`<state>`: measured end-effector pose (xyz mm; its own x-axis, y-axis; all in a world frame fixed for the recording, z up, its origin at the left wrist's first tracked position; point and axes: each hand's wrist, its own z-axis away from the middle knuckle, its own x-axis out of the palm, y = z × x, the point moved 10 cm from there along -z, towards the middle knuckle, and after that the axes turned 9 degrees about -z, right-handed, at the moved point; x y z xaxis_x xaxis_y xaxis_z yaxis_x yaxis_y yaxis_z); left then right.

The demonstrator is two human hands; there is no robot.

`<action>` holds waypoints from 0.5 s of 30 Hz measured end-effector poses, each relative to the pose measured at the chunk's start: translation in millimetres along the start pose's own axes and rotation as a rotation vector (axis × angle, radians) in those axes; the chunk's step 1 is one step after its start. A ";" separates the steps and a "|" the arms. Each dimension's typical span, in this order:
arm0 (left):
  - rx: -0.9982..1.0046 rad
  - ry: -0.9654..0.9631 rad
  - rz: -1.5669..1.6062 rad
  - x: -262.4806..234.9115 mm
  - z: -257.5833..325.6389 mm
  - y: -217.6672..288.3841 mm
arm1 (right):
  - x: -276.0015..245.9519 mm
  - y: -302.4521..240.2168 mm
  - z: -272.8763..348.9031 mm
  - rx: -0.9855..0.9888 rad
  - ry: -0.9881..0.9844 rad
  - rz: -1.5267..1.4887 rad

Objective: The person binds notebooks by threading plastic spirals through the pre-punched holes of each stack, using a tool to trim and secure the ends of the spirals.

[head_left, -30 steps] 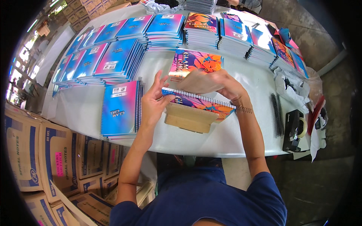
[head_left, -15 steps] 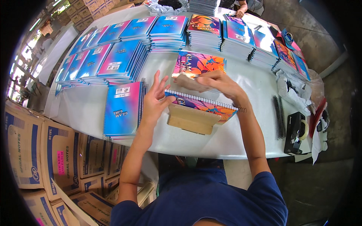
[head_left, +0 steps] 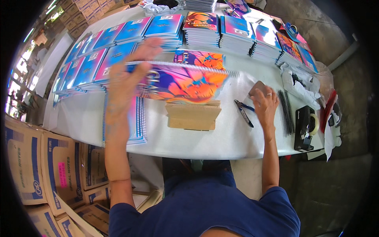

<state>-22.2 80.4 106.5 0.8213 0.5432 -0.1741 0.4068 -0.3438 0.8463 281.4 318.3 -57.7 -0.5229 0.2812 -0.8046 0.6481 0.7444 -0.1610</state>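
Observation:
A spiral notebook [head_left: 185, 83] with an orange and purple flowered cover is held up by its left end in my left hand [head_left: 128, 81], which is blurred. Its white-looking bound edge runs along the top, and the coil's tail sticks out on the right. Just below the notebook, a folded brown cardboard stand [head_left: 192, 117] rests on the table. Over to the right, my right hand [head_left: 266, 103] is closed on a small brown block [head_left: 257, 88]. Beside that hand, dark-blue-handled pliers [head_left: 244, 112] lie on the tabletop.
Behind is another flowered notebook [head_left: 201, 59]. Stacks of blue-pink notebooks [head_left: 164, 27] line the table's far and left sides. Black coils [head_left: 286, 112] and a tape dispenser [head_left: 306, 128] sit at right, near crumpled plastic [head_left: 302, 85]. Cartons [head_left: 63, 170] are stacked at lower left.
My left hand has lifted the notebook off the cardboard stand, up and leftward. My right hand has moved right, away from the coil, carrying the brown block. The pliers now show.

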 end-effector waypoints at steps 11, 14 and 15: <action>0.150 -0.168 -0.881 108.4 108.8 -37.0 | -0.4 -52.0 57.5 0.180 -0.039 -0.356; 0.214 -0.146 -1.083 118.0 113.5 -38.9 | -47.5 -125.8 59.3 0.099 -0.199 -0.734; 0.237 -0.120 -1.113 120.9 113.2 -37.6 | -60.3 -148.9 63.0 0.011 -0.185 -0.745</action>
<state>107.0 72.3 -3.3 -0.0143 0.5647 -0.8252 0.9871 0.1396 0.0784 251.3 152.4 -21.2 -0.7232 -0.3989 -0.5638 0.1669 0.6911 -0.7032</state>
